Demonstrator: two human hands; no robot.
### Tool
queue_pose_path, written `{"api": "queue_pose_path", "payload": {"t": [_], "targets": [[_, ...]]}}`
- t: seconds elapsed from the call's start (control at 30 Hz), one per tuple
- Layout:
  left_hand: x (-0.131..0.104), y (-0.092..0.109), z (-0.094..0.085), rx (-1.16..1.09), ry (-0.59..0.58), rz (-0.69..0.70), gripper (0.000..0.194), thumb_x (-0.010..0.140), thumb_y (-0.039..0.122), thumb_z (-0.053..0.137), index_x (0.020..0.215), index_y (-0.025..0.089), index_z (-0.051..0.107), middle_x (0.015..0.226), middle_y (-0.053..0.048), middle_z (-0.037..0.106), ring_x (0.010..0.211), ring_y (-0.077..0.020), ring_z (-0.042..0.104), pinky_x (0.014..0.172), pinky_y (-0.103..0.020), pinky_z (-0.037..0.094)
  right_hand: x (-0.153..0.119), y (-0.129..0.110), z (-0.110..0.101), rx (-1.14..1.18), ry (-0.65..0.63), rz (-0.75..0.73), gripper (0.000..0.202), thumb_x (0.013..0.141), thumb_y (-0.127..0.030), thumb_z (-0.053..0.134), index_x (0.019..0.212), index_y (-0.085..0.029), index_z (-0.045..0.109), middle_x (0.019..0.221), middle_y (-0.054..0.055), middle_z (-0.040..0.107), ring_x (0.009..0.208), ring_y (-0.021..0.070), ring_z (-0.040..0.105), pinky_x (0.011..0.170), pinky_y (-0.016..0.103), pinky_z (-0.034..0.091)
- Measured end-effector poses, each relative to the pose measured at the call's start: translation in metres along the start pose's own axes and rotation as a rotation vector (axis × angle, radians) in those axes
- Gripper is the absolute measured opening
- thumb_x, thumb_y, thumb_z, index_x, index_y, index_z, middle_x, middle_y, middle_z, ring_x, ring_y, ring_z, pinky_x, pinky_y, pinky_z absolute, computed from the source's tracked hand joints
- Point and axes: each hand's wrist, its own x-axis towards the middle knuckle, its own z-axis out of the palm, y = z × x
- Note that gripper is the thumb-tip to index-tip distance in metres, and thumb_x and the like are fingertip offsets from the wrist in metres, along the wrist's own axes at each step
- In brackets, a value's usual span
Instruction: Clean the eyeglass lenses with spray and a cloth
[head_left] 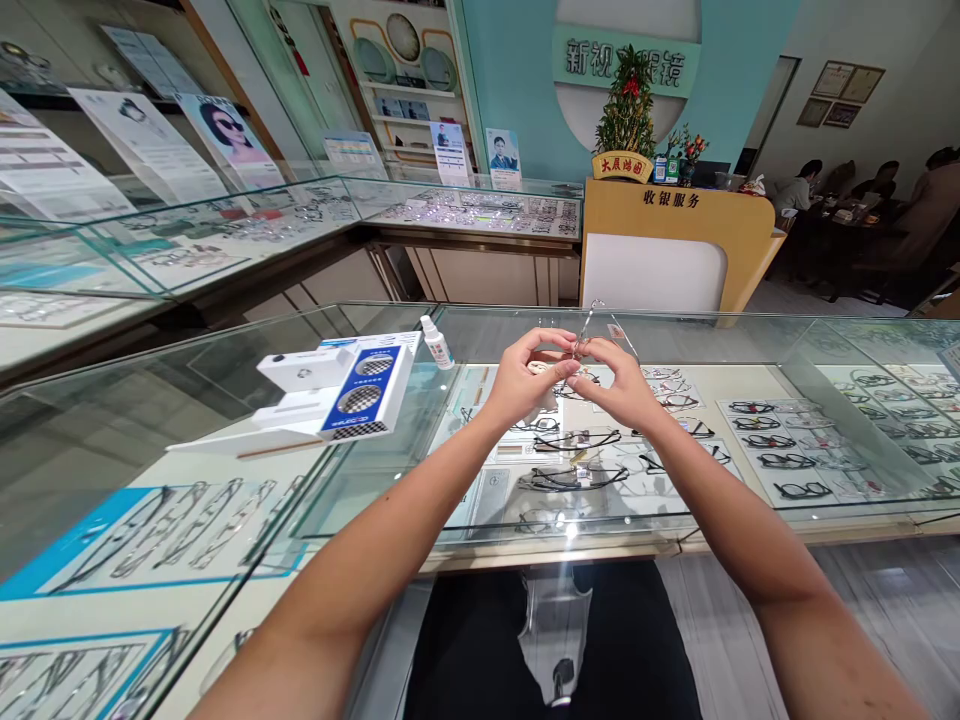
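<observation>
Glass display cases fill an optician's shop, and the nearest one serves as the bench (225,420), its glass top running across the whole view with rows of spectacle frames laid out beneath it. On the left part of the bench top stands a white and blue box (367,392) leaning against a white display stand (300,385), and just to the right of them a small spray bottle (436,342) stands upright. Right of the bottle, above the middle of the bench, the left hand (521,380) has its fingers curled and pinched on a pale cloth (541,385) and on the lower part of a thin wire-rimmed pair of glasses (583,335). The right hand (619,385) meets it from the other side, thumb and fingertips pinched on the same glasses, one temple arm of which rises above the hands. Further right, under the glass, dark frames (787,450) lie in rows on white trays. Beyond the bench stands a wooden cashier desk (675,220), and at far right people sit at a table.
</observation>
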Motion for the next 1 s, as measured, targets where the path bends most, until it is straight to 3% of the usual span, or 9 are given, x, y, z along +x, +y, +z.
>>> {"api": "queue_pose_path", "payload": {"t": [0.2,0.3,0.4,0.47,0.57,0.77,0.83,0.9,1.0], "targets": [[0.000,-0.001,0.002,-0.009,-0.030,-0.053,0.051,0.081,0.064,0.083,0.096,0.019,0.062,0.123,-0.013,0.075,0.094,-0.0204,0.075,0.080,-0.031,0.057,0.000,0.001,0.002,0.000,0.018,-0.008,0.035,0.093,-0.056,0.072,0.108,-0.025,0.076,0.112,0.007,0.079,0.103,0.0260,0.069,0.099,0.045,0.052],[0.004,-0.005,-0.001,0.012,-0.011,-0.043,0.054,0.081,0.068,0.080,0.099,0.019,0.063,0.122,-0.012,0.075,0.099,-0.0216,0.075,0.084,-0.031,0.056,0.000,0.003,0.000,-0.024,0.033,-0.010,0.034,0.095,-0.056,0.070,0.110,-0.026,0.077,0.113,0.007,0.080,0.104,0.0268,0.070,0.100,0.047,0.051],[0.012,-0.013,-0.010,0.079,0.071,-0.113,0.051,0.086,0.068,0.074,0.098,0.020,0.063,0.111,-0.008,0.074,0.090,-0.0198,0.073,0.083,-0.032,0.054,0.001,0.005,-0.004,-0.030,0.064,0.011,0.031,0.096,-0.051,0.069,0.112,-0.025,0.077,0.116,0.008,0.081,0.107,0.0268,0.069,0.104,0.048,0.050],[0.017,-0.021,-0.020,0.175,0.156,-0.211,0.043,0.092,0.063,0.068,0.094,0.020,0.063,0.100,-0.006,0.073,0.082,-0.0191,0.070,0.081,-0.033,0.052,0.002,0.006,-0.007,-0.019,0.094,0.020,0.027,0.096,-0.047,0.069,0.110,-0.025,0.076,0.121,0.009,0.081,0.111,0.0271,0.069,0.107,0.049,0.049],[0.022,-0.034,-0.035,0.427,0.263,-0.315,0.025,0.096,0.046,0.065,0.092,0.021,0.061,0.098,-0.007,0.072,0.090,-0.0236,0.067,0.085,-0.037,0.049,0.002,0.007,-0.009,-0.014,0.117,0.032,0.024,0.095,-0.045,0.069,0.107,-0.025,0.076,0.123,0.008,0.081,0.114,0.0277,0.069,0.109,0.051,0.047],[0.021,-0.044,-0.053,0.888,0.272,-0.353,0.015,0.097,0.036,0.063,0.100,0.022,0.058,0.121,-0.016,0.066,0.109,-0.0351,0.064,0.095,-0.049,0.048,0.003,0.008,-0.010,-0.016,0.126,0.044,0.021,0.095,-0.044,0.066,0.100,-0.026,0.074,0.119,0.007,0.082,0.111,0.0273,0.070,0.109,0.051,0.047],[0.022,-0.043,-0.058,0.949,0.368,-0.310,0.014,0.096,0.033,0.063,0.102,0.022,0.058,0.123,-0.016,0.064,0.122,-0.0389,0.060,0.104,-0.053,0.045,0.003,0.008,-0.011,-0.018,0.138,0.040,0.021,0.096,-0.045,0.065,0.097,-0.026,0.075,0.115,0.007,0.083,0.109,0.0271,0.070,0.109,0.051,0.046],[0.025,-0.042,-0.066,0.973,0.536,-0.280,0.016,0.094,0.029,0.064,0.107,0.022,0.057,0.130,-0.017,0.060,0.133,-0.0411,0.053,0.112,-0.057,0.040,0.004,0.008,-0.013,-0.031,0.154,0.032,0.025,0.098,-0.045,0.063,0.090,-0.026,0.075,0.106,0.006,0.083,0.103,0.0263,0.070,0.108,0.050,0.045],[0.030,-0.045,-0.079,0.926,0.778,-0.319,0.036,0.090,0.024,0.066,0.124,0.021,0.051,0.143,-0.021,0.050,0.144,-0.0425,0.044,0.117,-0.059,0.037,0.006,0.008,-0.015,-0.063,0.175,0.005,0.032,0.101,-0.046,0.059,0.082,-0.025,0.076,0.092,0.005,0.079,0.095,0.0250,0.069,0.102,0.048,0.047]]}}
